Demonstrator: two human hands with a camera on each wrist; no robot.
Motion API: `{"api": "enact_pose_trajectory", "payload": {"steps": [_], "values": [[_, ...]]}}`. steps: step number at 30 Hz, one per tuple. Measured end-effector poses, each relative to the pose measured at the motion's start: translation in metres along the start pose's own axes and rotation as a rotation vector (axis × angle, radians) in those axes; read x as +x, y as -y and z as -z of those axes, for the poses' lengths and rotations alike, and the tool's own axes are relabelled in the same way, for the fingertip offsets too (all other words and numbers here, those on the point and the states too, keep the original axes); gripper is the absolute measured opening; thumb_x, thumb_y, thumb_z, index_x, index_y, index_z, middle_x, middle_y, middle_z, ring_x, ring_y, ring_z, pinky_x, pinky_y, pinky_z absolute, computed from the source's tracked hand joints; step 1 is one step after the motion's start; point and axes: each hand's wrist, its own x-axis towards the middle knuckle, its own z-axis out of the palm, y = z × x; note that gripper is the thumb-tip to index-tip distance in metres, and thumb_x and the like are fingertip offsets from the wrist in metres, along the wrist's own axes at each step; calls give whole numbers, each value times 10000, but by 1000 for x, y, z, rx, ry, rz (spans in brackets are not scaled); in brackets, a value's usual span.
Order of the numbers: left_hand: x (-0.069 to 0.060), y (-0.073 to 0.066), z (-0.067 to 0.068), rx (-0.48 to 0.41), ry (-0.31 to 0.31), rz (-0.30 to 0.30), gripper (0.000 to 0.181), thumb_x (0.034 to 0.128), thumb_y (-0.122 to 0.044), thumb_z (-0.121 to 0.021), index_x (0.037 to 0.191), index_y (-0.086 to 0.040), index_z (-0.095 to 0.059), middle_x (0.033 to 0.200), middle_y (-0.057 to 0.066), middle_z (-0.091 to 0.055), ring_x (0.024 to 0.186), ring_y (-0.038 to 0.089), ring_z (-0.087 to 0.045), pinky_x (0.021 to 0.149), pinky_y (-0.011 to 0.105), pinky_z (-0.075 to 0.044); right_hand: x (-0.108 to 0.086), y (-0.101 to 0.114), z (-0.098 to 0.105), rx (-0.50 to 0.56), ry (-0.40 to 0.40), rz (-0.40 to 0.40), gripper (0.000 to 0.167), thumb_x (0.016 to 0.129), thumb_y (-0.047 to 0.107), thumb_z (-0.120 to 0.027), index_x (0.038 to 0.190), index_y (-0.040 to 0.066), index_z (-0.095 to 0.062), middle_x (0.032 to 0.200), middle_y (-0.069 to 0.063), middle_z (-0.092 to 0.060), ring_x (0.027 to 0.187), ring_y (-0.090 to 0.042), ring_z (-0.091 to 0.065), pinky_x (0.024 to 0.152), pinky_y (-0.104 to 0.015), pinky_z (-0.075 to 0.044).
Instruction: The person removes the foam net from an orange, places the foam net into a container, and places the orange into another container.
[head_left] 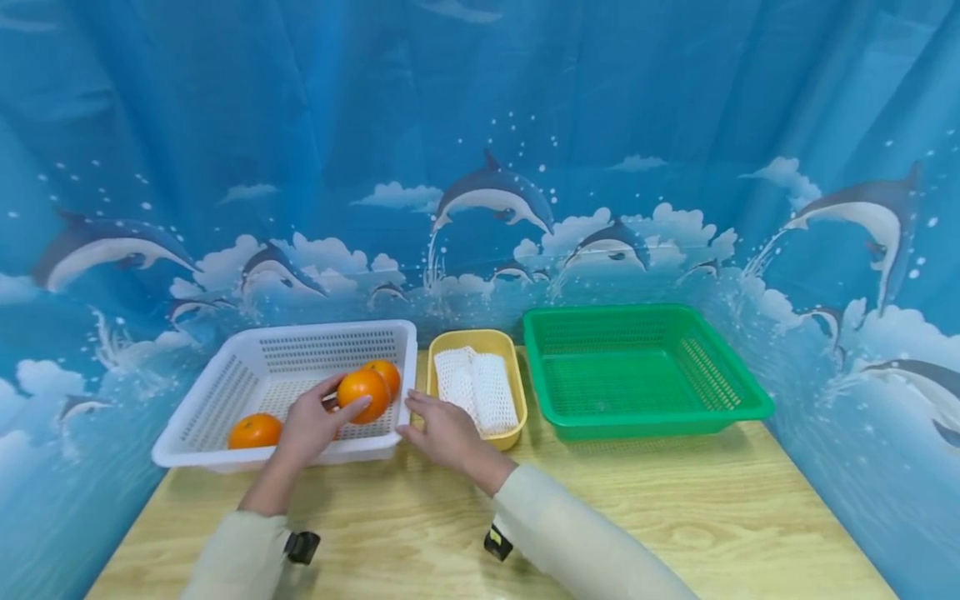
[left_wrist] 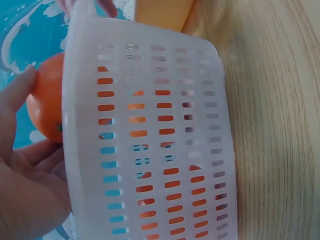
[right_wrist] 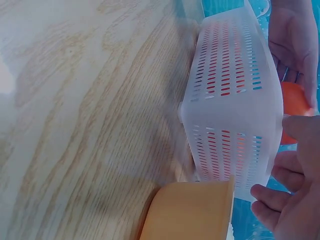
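In the head view my left hand (head_left: 311, 421) grips an orange (head_left: 365, 396) over the right part of the white basket (head_left: 180, 442). The left wrist view shows thumb and fingers around this orange (left_wrist: 46, 102), just above the rim. A second orange (head_left: 385, 373) sits behind it, and another orange (head_left: 255, 431) lies at the basket's front left. Part of the basket floor is hidden by my left hand. My right hand (head_left: 448, 433) is at the basket's right front corner, fingers loosely extended beside the rim; nothing is visible in its grasp.
A yellow bin (head_left: 516, 375) with white foam net sleeves (head_left: 491, 392) stands just right of the white basket. Farther right is a green basket (head_left: 645, 425). All stand on a wooden table (head_left: 600, 492), with a blue dolphin-print curtain (head_left: 375, 125) behind.
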Motion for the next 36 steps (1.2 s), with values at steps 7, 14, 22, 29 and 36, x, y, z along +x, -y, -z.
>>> {"api": "enact_pose_trajectory", "payload": {"steps": [7,14,22,29,36], "values": [[6,4,-7,146,-32,-10,878,876,-580,-622,1452,33,-372,1427,273,-443,1204,422,-510,986,556,-458,-1,0,-1,-26,-14,13,512,969,400,-575,1378,95,-535,1476,-21,-455,1321,-181,-469,1079,-344,-404],[11,8,-12,288,-16,-36,821,884,-533,-643,1414,53,-419,1338,289,-524,1121,413,-565,927,568,-479,-1,-1,-2,-54,-27,31,509,975,400,-565,1378,92,-535,1469,-21,-462,1315,-177,-475,1072,-332,-411],[14,7,-15,338,62,10,761,888,-459,-670,1392,64,-442,1335,286,-526,1136,426,-542,955,594,-441,-1,-1,-1,-58,-10,25,513,974,404,-567,1380,92,-535,1473,-13,-458,1319,-166,-470,1075,-320,-407],[17,2,-17,372,103,42,752,887,-433,-683,1373,90,-448,1331,296,-523,1144,432,-534,974,594,-424,-1,0,0,-63,-10,22,508,975,405,-565,1378,97,-539,1473,-11,-458,1314,-163,-474,1068,-319,-416],[21,1,-15,363,191,121,781,877,-495,-672,1375,68,-461,1352,298,-504,1166,442,-508,1007,617,-387,0,-1,0,-52,-1,19,504,983,401,-553,1389,102,-528,1480,-11,-450,1324,-159,-463,1076,-322,-407]]}}
